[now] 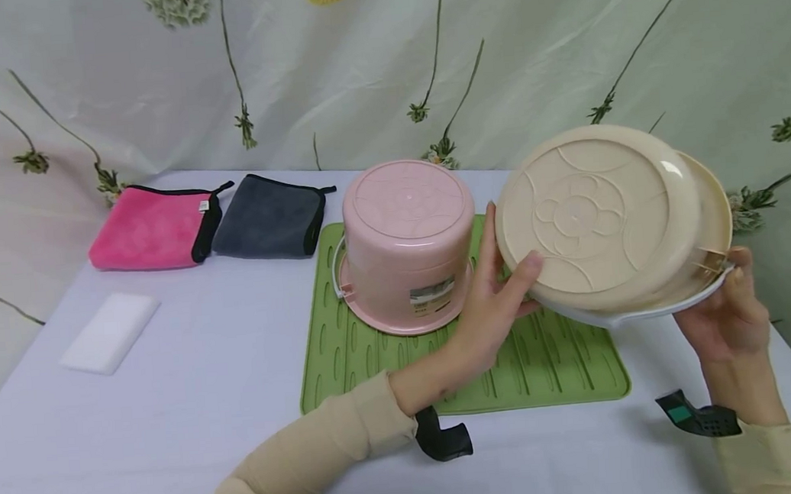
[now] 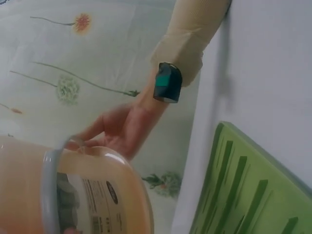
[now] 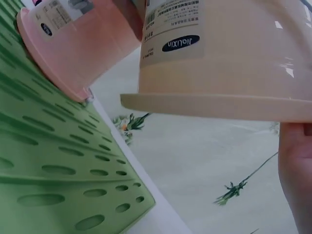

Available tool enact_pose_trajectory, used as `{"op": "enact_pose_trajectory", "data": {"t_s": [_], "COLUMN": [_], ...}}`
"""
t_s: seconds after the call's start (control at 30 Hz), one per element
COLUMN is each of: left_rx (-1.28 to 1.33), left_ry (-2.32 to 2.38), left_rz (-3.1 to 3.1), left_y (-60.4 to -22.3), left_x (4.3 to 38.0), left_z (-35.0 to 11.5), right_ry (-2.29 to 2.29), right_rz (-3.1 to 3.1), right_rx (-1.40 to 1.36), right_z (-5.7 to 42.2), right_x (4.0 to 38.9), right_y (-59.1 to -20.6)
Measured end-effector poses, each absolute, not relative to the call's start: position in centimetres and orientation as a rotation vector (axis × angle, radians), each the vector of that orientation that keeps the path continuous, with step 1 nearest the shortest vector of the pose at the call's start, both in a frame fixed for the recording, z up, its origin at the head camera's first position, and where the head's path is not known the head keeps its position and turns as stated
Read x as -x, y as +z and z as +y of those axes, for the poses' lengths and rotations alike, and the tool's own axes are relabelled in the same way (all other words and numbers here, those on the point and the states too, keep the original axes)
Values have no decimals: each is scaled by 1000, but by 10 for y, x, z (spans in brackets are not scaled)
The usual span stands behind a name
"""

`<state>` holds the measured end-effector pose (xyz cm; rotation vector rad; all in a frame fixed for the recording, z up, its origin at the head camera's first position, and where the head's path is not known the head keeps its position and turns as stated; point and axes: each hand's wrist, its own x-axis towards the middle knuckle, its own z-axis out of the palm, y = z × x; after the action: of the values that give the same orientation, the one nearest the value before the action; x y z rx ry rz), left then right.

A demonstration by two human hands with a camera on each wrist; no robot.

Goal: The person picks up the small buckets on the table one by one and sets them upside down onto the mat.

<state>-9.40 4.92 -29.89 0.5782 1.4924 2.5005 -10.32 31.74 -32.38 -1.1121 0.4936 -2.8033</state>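
A beige bucket [image 1: 589,218] is held tilted in the air above the right part of the green mat [image 1: 555,366], its flower-embossed base turned up toward the head camera. My left hand [image 1: 489,302] holds its left side, thumb at the base edge. At the rim on the other side, my right hand [image 1: 727,312] grips near the handle joint; some fingers are hidden. The pale handle [image 2: 51,195] runs across the bucket in the left wrist view, near a printed label [image 2: 100,200]. Just left, a pink bucket [image 1: 409,238] stands upside down on the mat.
A pink cloth pouch [image 1: 149,230] and a dark grey one [image 1: 266,218] lie at the back left. Nearer lies a white sponge-like block [image 1: 110,333]. A flowered curtain [image 1: 369,73] hangs behind the white-covered table [image 1: 199,398].
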Motion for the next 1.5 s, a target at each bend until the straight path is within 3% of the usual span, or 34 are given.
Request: {"op": "enact_pose_trajectory", "data": {"t_s": [0.27, 0.43, 0.6, 0.67, 0.83, 0.93, 1.3, 1.5], "left_rx": [-514, -458, -404, -442, -680, -740, -867, -865], "left_ry": [2612, 2640, 2632, 2640, 2645, 2592, 2421, 2352], "left_rz": [1582, 1591, 1607, 1620, 1713, 1831, 2034, 2094], "left_y": [-296, -295, -294, -295, -289, -277, -285, -287], "left_x": [98, 100, 104, 106, 109, 104, 118, 126], "left_z": [52, 51, 53, 54, 56, 54, 57, 59], "right_ry": [-2795, -2745, -2480, -2347, -2082, -2011, -2343, -2356], "right_rz": [732, 1511, 2765, 2975, 2824, 2642, 2391, 2294], "right_rx": [957, 886, 307, 189, 899, 1140, 835, 800], "right_z": [329, 346, 344, 334, 303, 290, 287, 290], "right_x": [97, 88, 73, 69, 71, 77, 92, 104], "right_y": [-336, -319, -283, -270, -256, -259, -271, -279]}}
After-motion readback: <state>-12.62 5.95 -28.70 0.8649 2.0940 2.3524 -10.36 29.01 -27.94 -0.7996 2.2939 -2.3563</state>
